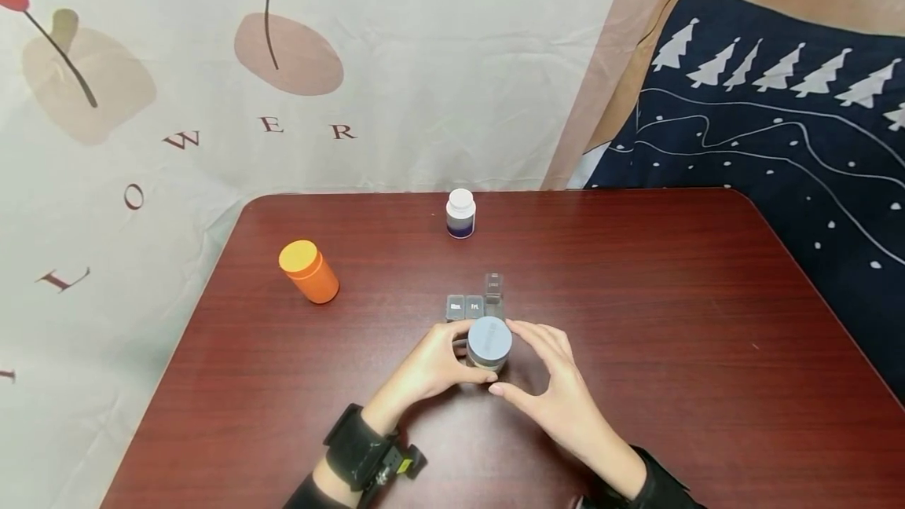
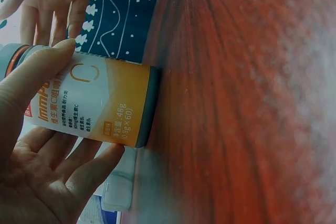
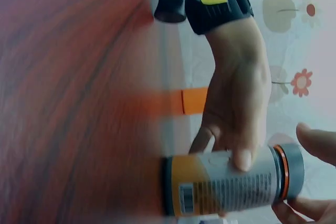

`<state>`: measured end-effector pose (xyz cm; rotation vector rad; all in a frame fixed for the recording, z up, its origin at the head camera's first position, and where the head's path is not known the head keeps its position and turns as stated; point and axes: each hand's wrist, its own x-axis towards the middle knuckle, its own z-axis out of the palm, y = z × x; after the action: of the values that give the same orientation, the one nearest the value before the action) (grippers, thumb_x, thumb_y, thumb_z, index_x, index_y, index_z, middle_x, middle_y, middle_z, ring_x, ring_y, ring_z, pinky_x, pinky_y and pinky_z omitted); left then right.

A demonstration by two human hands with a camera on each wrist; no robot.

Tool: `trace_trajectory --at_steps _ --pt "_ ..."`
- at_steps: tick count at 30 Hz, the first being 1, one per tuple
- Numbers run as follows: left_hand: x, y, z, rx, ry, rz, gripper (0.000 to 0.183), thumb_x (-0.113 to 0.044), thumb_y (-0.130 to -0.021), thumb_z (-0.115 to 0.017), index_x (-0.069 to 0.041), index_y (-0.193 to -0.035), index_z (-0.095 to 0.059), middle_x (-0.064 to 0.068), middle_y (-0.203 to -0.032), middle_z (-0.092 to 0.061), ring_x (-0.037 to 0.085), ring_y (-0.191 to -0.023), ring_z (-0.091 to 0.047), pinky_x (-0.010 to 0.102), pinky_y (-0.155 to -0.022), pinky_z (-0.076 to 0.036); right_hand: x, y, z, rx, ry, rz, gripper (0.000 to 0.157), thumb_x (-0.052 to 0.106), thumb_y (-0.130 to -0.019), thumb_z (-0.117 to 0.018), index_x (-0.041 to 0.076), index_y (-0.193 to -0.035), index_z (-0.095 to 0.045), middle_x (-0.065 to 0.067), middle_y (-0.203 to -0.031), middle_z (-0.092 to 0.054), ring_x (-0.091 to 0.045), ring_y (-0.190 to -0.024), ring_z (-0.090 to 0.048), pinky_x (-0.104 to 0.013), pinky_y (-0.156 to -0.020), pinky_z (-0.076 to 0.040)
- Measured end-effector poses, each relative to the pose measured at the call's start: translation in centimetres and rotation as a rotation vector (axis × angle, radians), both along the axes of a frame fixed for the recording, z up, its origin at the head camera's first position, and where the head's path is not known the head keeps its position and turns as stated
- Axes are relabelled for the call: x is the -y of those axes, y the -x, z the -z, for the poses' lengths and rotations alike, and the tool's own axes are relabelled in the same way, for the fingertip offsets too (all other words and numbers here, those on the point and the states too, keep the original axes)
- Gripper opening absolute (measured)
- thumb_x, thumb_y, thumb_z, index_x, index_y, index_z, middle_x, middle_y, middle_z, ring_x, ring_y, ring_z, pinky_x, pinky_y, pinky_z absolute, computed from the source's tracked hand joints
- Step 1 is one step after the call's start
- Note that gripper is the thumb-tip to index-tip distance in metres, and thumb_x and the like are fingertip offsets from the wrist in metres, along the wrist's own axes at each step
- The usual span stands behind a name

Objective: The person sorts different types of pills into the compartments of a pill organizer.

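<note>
A vitamin C bottle [image 2: 113,95] with a white and orange label stands upright on the table; its grey cap [image 1: 489,338] faces the head camera. My left hand [image 1: 433,365] grips the bottle's body, the thumb across the label in the left wrist view. Close to the cap, my right hand [image 1: 562,387] has its thumb and fingers spread apart around the right side, without a closed grip. Just beyond the bottle lies a pill organizer [image 1: 465,306] with small lettered lids; one lid [image 1: 493,284] is raised. The bottle and left hand hide part of it.
An orange bottle [image 1: 314,277] with a yellow cap stands at the left of the dark red table [image 1: 672,320]. At the back edge is a small white bottle [image 1: 461,214] with a purple-grey label. Patterned cloths [image 1: 438,61] hang behind the table.
</note>
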<state>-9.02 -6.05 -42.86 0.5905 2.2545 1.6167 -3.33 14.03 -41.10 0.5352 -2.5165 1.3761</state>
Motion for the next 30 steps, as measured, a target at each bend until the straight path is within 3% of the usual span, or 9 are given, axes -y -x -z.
trace_trajectory --at_steps 4,14,24,30 --pt "0.0 0.0 0.0 0.000 0.005 0.000 0.055 -0.012 -0.074 -0.088 -0.005 -0.124 -0.066 0.003 -0.110 -0.070 0.017 -0.103 -0.066 0.027 -0.091 -0.052 0.6 0.4 0.1 0.001 -0.004 -0.010 0.079 0.012 -0.070 -0.090 0.014 -0.141 -0.054 -0.002 -0.137 -0.056 -0.017 -0.124 -0.040 -0.028 -0.098 -0.038" --pt "0.1 0.0 -0.3 0.030 0.047 0.003 0.060 -0.007 -0.075 -0.086 -0.001 -0.129 -0.062 0.009 -0.119 -0.067 0.021 -0.108 -0.064 0.028 -0.092 -0.052 0.8 3.1 -0.4 0.029 -0.026 -0.149 0.072 0.019 -0.073 -0.089 0.017 -0.138 -0.057 0.000 -0.132 -0.054 -0.019 -0.123 -0.038 -0.048 -0.097 -0.039" --pt "0.1 0.0 -0.3 0.028 0.031 0.005 0.056 -0.006 -0.074 -0.086 -0.003 -0.125 -0.065 0.007 -0.115 -0.068 0.017 -0.104 -0.065 0.026 -0.090 -0.052 0.6 4.4 -1.3 -0.014 -0.126 -0.225 0.069 0.018 -0.071 -0.091 0.016 -0.133 -0.061 0.003 -0.124 -0.056 -0.019 -0.120 -0.042 -0.038 -0.094 -0.043" --pt "0.1 0.1 -0.2 0.017 0.008 0.007 0.052 -0.011 -0.074 -0.087 -0.005 -0.121 -0.066 0.002 -0.108 -0.069 0.013 -0.100 -0.066 0.027 -0.089 -0.053 -0.5 5.5 -2.0 -0.019 -0.168 -0.369 0.067 0.015 -0.076 -0.087 0.015 -0.136 -0.058 0.002 -0.127 -0.056 -0.017 -0.117 -0.045 -0.036 -0.093 -0.046"
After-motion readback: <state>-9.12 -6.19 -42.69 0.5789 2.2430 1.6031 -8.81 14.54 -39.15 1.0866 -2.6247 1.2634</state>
